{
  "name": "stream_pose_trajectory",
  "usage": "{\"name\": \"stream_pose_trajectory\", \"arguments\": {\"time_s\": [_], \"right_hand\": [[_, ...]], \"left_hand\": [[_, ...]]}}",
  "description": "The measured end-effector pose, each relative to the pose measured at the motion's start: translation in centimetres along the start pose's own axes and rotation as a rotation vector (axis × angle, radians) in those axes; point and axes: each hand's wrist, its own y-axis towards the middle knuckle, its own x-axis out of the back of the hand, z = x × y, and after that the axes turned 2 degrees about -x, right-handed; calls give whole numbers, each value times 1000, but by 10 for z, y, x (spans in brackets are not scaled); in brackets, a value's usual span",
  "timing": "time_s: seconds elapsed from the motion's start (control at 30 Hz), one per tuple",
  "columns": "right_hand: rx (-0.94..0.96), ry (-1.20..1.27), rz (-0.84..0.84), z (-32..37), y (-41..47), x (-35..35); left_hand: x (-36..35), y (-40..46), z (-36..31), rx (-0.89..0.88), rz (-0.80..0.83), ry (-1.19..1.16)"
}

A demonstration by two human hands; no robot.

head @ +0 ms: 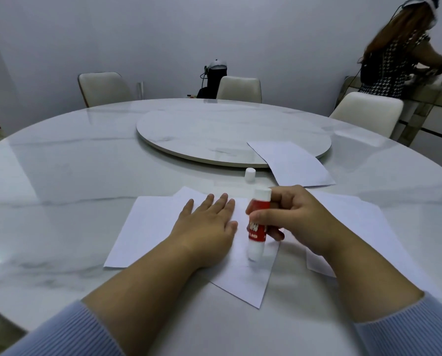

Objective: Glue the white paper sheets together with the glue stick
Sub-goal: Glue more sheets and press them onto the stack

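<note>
pressing left hand (206,228) flat, right hand (295,218) gripping glue stick (257,224)

Marble table (60,176), turntable (214,129), three chairs (104,88), perhaps a bag (213,80)

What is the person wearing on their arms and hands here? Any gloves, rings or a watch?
Both hands are bare: the left hand and right hand show no gloves, rings or watch. Each forearm is uncovered up to a pale blue ribbed knit sleeve, pushed back toward the elbow, the left sleeve and the right sleeve.
</note>
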Motion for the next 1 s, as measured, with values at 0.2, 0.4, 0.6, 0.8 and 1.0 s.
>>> {"name": "stream_pose_trajectory", "arguments": {"time_s": [0.2, 0.4, 0.6, 0.8, 1.0], "right_hand": [[97, 628, -577, 7, 7, 22], [102, 501, -620, 2, 9, 20], [190, 130, -494, -5, 13, 5], [175, -154, -417, -12, 26, -15], [128, -371, -434, -14, 40, -20]], "left_hand": [[20, -9, 3, -220, 68, -113], [17, -12, 9, 356, -91, 68], [26, -7, 22, 16, 162, -44], [10, -5, 15, 93, 119, 41], [8, -8, 10, 25, 151, 40]]}}
